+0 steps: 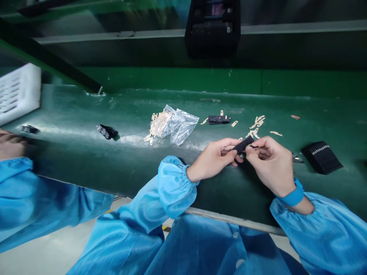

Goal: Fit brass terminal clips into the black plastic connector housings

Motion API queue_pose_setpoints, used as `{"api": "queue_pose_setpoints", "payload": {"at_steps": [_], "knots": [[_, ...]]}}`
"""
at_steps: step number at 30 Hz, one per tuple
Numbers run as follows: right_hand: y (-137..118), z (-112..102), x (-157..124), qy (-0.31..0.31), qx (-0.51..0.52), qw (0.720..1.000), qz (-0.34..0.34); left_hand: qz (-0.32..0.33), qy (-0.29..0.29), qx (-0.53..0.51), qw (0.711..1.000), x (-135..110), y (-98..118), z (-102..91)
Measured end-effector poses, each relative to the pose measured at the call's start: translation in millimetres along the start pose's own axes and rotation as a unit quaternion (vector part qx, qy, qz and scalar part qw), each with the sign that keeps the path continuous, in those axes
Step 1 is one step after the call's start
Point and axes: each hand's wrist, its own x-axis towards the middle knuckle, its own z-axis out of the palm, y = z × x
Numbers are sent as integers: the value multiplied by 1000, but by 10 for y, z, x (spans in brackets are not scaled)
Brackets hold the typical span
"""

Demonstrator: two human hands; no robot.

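My left hand (213, 158) and my right hand (271, 164) meet over the green belt (86, 160), both closed on a small black plastic part (243, 145) held between their fingertips. Both arms wear blue sleeves. Just beyond the hands lie several small beige metal strips (256, 128) scattered on the belt. Another black part (219, 119) rests farther back, with strips beside it.
A clear plastic bag (177, 124) with beige strips spilling out lies mid-belt. A black part (107, 131) sits to the left. A stack of black parts (322, 157) stands at the right. A co-worker's hand (10, 145) and blue sleeve are at the far left. A white crate (18, 91) stands behind.
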Motion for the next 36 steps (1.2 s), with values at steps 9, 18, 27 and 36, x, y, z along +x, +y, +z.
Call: {"api": "queue_pose_setpoints", "payload": {"at_steps": [9,18,27,36], "knots": [[-14,-1,0,10,-17,1000,-20,7,-1,-8,1000,-19,-20,24],[17,3,3,25,-47,998,-29,12,3,6,1000,-26,-25,39],[-5,1,3,24,-37,998,-37,15,0,5,1000,-25,-7,32],[2,-2,-2,21,-41,998,-38,13,-1,6,1000,-31,-1,33]]}}
